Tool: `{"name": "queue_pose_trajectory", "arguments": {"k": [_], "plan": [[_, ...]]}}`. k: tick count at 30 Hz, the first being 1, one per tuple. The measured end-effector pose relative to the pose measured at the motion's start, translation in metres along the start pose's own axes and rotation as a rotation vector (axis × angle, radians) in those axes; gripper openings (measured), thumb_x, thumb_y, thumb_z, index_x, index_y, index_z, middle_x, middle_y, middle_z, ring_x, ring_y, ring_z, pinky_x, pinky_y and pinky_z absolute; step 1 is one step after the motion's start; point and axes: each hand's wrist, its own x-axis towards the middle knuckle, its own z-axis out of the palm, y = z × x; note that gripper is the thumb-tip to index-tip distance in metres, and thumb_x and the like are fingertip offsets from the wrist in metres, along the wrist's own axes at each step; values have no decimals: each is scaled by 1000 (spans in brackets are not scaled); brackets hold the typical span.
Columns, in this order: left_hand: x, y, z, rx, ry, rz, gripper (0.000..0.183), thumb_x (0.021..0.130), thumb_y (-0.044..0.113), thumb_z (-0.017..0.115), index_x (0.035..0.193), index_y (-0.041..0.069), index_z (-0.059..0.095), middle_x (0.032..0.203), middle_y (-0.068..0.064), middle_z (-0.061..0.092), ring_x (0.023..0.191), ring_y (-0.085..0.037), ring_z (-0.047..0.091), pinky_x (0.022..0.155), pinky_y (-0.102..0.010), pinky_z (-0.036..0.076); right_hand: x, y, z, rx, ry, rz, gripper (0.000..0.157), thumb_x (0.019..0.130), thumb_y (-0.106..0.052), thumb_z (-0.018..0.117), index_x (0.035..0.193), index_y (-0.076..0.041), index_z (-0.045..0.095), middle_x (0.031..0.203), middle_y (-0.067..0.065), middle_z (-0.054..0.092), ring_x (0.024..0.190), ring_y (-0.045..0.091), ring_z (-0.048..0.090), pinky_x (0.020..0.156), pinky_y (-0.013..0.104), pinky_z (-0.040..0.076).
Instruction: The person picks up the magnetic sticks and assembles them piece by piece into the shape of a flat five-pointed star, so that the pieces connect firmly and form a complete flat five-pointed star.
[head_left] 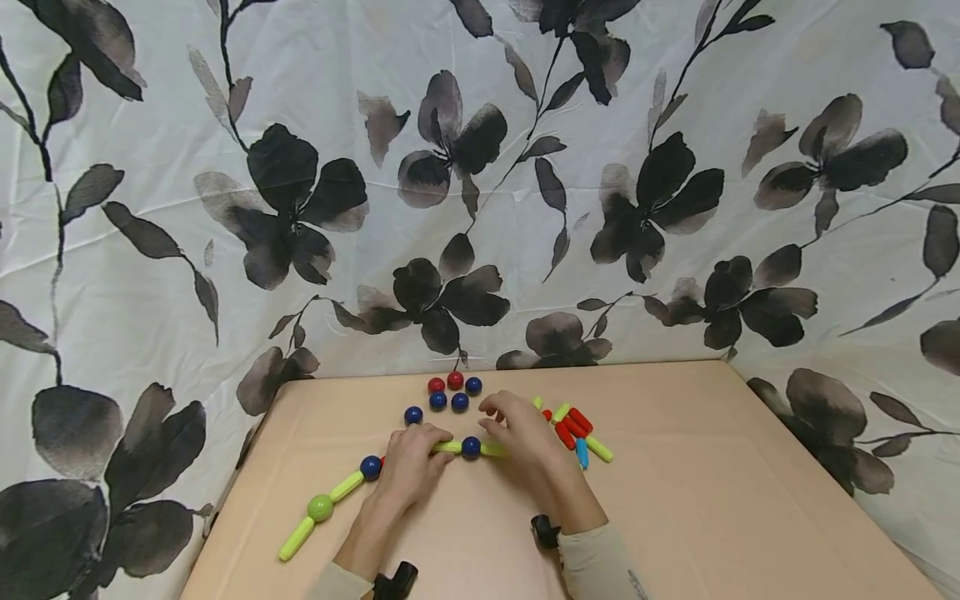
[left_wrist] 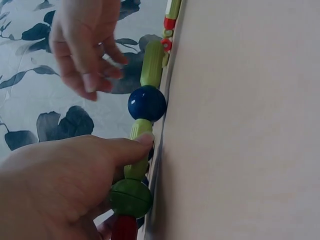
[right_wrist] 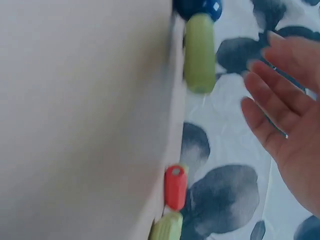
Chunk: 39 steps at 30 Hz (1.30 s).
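Note:
A chain of rods and balls lies slantwise across the table, from a yellow-green rod and light green ball at the near left to a blue ball in the middle. My left hand pinches a yellow-green rod between a dark green ball and this blue ball. A red rod extends from the green ball. My right hand, fingers spread and relaxed, hovers beside the chain's right-hand end rod. It holds nothing.
Loose blue balls and red balls lie behind the hands. Right of the right hand is a heap of red rods, yellow-green rods and a light blue rod. Floral cloth hangs behind the table.

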Motion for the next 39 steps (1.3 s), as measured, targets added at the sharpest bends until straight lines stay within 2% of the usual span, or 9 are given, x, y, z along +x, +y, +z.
{"name": "queue_pose_trajectory", "arguments": {"k": [2,4,10,13,19,24,32,39], "plan": [[1,-1,-2,-5,-6,0,21,90,22,83,110,16,80,105,2,77,101,-20,65,93,-44,43,4,-5,0,-7,68,-29,26,100,-26,71,123,-15,72,116,1,70,100,19,65,85,32,57],[3,-1,-3,-3,-9,6,21,90,23,83,109,16,80,104,2,77,99,-20,65,92,-44,43,10,-10,0,-36,76,-42,28,100,-27,72,125,-14,72,120,4,70,102,21,65,86,35,58],[4,-1,-2,-11,-23,0,20,90,24,82,109,16,80,105,2,77,101,-20,65,93,-44,43,35,-20,4,-269,-75,-40,38,100,-28,70,135,-15,67,135,4,64,120,23,65,101,44,55],[3,-2,-1,-7,-26,-2,20,90,24,82,109,17,80,106,3,76,102,-20,65,93,-44,43,46,-21,6,-358,-121,-47,39,100,-24,69,138,-16,66,137,2,63,126,22,62,106,45,52],[1,-2,-1,-14,-40,-9,20,91,24,82,110,17,80,109,2,76,106,-21,65,95,-45,43,58,-15,14,-397,-168,-52,40,99,-20,68,139,-15,66,134,2,63,120,21,64,104,43,53],[0,-2,-2,-17,-43,-10,20,91,24,82,110,17,80,109,1,76,107,-22,65,96,-45,42,64,-14,19,-429,-175,-37,44,100,-21,68,143,-19,62,135,3,63,120,20,62,104,44,53],[1,-5,-1,-10,-42,-10,19,90,23,82,109,17,80,106,3,76,104,-20,64,94,-43,42,78,-14,27,-518,-164,-91,26,100,-25,71,125,-21,67,118,-1,69,108,19,65,94,40,57],[2,-5,-1,-13,-40,-16,20,90,24,83,109,17,80,106,3,76,103,-20,64,93,-43,42,76,-12,29,-543,-235,-77,20,102,-25,68,122,-22,69,113,-2,68,96,17,62,89,38,58]]}}
